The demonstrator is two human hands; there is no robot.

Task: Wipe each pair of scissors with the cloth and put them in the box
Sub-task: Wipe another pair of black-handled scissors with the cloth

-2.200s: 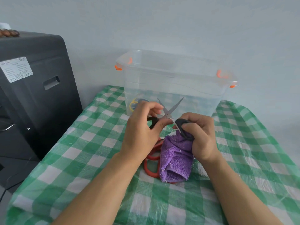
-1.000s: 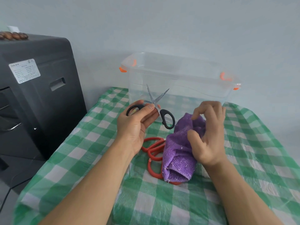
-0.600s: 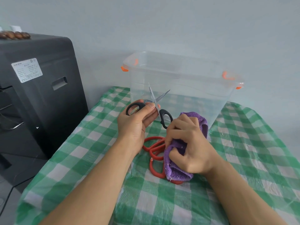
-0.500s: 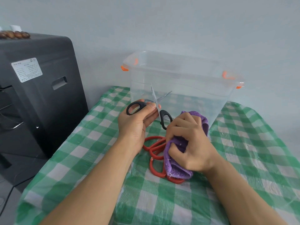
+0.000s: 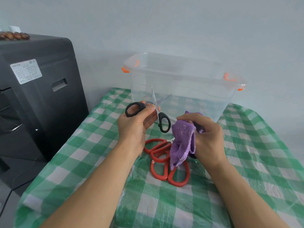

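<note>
Left hand (image 5: pixel 134 129) had its grip closed on the black scissors (image 5: pixel 148 111), blades splayed open, just near of the clear box (image 5: pixel 181 89). Right hand (image 5: pixel 206 137) pinched the purple cloth (image 5: pixel 183 142) beside them. I'd wipe each blade spine-side, away from the edge.

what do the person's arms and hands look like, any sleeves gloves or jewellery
Both forearms are bare up to the frame's lower edge, with no sleeves in view. The left hand and right hand wear no gloves. No rings, watch or bracelets show on the visible fingers or wrists, and no markings.
</note>
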